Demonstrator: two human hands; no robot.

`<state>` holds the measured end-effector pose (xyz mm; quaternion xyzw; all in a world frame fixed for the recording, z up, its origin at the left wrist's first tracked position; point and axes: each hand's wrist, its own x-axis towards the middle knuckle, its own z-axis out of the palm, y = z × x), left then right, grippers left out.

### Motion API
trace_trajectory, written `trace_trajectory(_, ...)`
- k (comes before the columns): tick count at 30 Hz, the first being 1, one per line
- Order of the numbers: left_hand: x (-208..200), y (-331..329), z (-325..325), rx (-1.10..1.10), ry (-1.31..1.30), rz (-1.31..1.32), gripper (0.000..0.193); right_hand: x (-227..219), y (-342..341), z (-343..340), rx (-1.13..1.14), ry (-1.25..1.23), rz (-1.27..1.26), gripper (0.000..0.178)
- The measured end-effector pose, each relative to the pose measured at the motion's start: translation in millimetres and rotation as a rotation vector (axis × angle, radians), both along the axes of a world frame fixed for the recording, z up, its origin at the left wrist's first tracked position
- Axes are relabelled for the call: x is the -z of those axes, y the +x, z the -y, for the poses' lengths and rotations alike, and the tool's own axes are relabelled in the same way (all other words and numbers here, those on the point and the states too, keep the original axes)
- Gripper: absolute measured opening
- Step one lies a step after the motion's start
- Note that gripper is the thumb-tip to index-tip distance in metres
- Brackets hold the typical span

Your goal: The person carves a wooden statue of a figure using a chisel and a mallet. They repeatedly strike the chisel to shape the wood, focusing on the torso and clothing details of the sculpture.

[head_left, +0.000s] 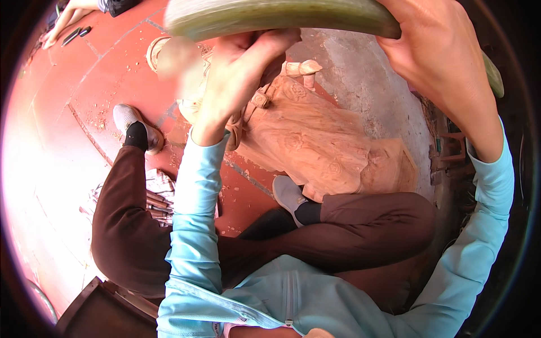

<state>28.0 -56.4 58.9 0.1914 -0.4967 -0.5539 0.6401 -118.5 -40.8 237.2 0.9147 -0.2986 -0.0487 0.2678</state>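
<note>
Very close at the top, a curved olive-green band (293, 19), shaped like a hat brim, crosses the view and is partly blurred. My right hand (437, 56) is raised and closed on its right end, with the fingertips hidden. Just under the band is my left hand (239, 73), its fingers curled and thumb pointing right; whether it grips anything is hidden. Beyond my hands a carved, light-brown wooden statue (315, 135) lies on its side between my legs. Flower shapes and folds are cut into its surface, and its upper end is blurred.
Several carving tools (159, 209) lie on a striped cloth beside my left leg. Wood chips dot the red tiled floor (79, 84). Another person's leg (67, 22) shows at the far left. Grey concrete (366, 67) borders the tiles, and dark clutter lines the right.
</note>
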Motion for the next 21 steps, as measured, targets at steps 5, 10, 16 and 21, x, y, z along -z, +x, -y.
trace_trajectory(5, 2, 24, 3, -0.126, -0.067, 0.774, 0.021, 34, -54, -7, 0.202, 0.219, 0.461, 0.063)
trace_trajectory(10, 32, 18, 1, -0.365, -0.441, 1.569, 0.043, 85, -117, -30, 0.454, 0.5, 0.819, 0.069)
trace_trajectory(16, 58, 20, 17, -0.258, -0.639, 1.851, 0.034, 153, -163, -53, 0.63, 0.818, 1.058, 0.073)
trace_trajectory(21, 55, 26, 32, -0.123, -0.834, 1.721, 0.027, 201, -192, -66, 0.686, 0.983, 1.242, 0.073)
